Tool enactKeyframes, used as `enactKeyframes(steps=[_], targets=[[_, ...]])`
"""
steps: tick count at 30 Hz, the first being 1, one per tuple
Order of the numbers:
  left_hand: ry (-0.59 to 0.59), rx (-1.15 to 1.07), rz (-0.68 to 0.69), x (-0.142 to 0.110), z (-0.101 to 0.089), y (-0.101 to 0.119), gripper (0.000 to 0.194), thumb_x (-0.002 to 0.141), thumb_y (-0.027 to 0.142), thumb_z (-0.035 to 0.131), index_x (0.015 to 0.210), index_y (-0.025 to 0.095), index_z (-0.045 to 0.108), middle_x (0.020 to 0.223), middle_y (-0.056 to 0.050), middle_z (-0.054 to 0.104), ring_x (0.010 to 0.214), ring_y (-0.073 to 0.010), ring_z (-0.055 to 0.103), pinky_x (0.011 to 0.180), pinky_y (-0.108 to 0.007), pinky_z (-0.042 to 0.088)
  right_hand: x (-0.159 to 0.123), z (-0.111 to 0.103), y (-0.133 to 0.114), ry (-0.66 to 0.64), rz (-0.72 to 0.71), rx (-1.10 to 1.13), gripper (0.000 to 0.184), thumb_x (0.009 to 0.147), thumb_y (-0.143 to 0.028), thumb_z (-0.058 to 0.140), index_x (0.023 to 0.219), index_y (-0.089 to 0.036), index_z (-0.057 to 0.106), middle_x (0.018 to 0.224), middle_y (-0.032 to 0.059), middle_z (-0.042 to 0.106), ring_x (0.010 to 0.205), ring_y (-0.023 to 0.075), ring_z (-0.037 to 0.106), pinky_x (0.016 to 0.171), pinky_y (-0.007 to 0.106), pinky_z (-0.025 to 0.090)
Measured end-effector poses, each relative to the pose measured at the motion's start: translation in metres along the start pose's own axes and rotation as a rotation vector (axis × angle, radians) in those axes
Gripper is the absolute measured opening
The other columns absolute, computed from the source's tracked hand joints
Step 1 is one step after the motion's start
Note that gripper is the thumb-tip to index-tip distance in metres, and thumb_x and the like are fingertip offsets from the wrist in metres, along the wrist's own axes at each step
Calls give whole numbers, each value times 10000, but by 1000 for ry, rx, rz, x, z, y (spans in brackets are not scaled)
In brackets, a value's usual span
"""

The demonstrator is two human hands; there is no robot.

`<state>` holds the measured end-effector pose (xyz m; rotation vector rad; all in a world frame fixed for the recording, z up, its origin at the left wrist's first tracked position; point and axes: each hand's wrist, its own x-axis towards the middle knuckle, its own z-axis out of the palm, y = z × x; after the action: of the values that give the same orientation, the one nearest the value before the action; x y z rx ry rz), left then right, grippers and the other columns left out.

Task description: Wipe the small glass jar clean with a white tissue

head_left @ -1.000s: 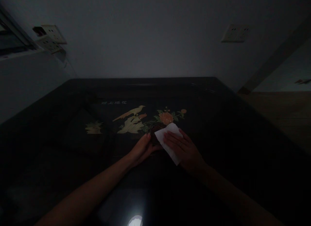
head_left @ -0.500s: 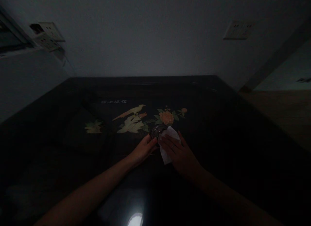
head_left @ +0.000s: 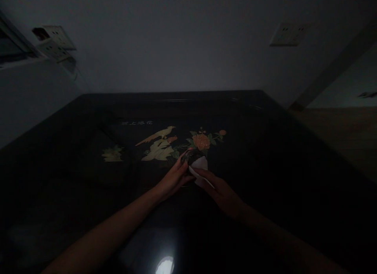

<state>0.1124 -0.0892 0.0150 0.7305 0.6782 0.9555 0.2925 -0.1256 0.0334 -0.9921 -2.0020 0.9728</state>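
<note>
The room is very dim. My left hand (head_left: 174, 178) is curled around a small dark round object (head_left: 191, 156) standing on the black lacquered table (head_left: 265, 156); what the object is I cannot make out. My right hand (head_left: 219, 189) presses a white tissue (head_left: 200, 166) against the object's right side, its fingers closed on the tissue. Both hands meet just below the painted bird and flower picture (head_left: 176, 142) on the tabletop.
The table stands against a pale wall with wall sockets at upper left (head_left: 53, 42) and upper right (head_left: 288, 33). A wooden floor (head_left: 344, 136) shows to the right. A lamp's reflection (head_left: 165, 265) glints near the table's front edge.
The tissue, spread flat under my right hand a second ago, has been bunched up and drawn in against the dark object. My left hand has closed further around that object.
</note>
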Motion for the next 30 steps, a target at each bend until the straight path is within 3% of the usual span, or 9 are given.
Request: enactKeyframes(steps=[5,8,13,17,20,25,30], targets=[[-62,-113,-10,4,-2,0,583,799,448,649,1333,338,442,1383,-70,497,1200,-271,520,981,-459,431,1,-12,0,126,-6,-3,374,966,-208,357,1301,-237,520,1300,66,602,1198,193,562,1008,387,458],[-63,-134,-23,5,-2,-1,549,810,467,627,1304,280,477,1295,-97,567,1163,-279,546,962,-465,438,0,-16,4,124,-88,-82,418,937,-140,343,1309,-235,507,1327,64,576,1229,182,531,1036,394,434],[-67,-127,2,4,0,-1,518,802,436,651,1269,269,504,1277,-87,574,1103,-232,564,904,-371,468,-1,-14,13,18,-316,-415,493,862,-38,335,1322,-124,488,1358,114,544,1319,202,422,1058,414,413],[-82,-120,5,3,2,-1,548,791,408,670,1292,264,499,1297,-91,553,1102,-212,549,858,-303,464,1,-12,16,-48,-344,-768,441,872,-21,366,1260,-114,553,1347,128,553,1307,254,433,1008,479,446],[-131,-102,-11,1,1,-1,642,754,301,723,1339,292,458,1309,-79,547,1134,-207,533,920,-311,424,2,-15,16,-57,-366,-916,389,885,-53,414,1228,-131,578,1344,144,551,1273,276,471,1046,586,359],[-152,30,-26,0,0,-2,681,704,167,757,1320,293,496,1271,-55,579,1197,-201,503,1030,-318,339,4,-23,16,-72,-385,-952,362,906,-74,408,1216,-145,581,1290,138,600,1236,272,506,1073,649,261],[-129,50,18,2,-2,-5,560,706,281,770,1225,233,565,1219,-97,605,1125,-242,556,920,-339,441,3,-17,17,-71,-330,-830,446,869,-39,400,1282,-148,532,1267,132,614,1219,266,513,1058,577,344]])
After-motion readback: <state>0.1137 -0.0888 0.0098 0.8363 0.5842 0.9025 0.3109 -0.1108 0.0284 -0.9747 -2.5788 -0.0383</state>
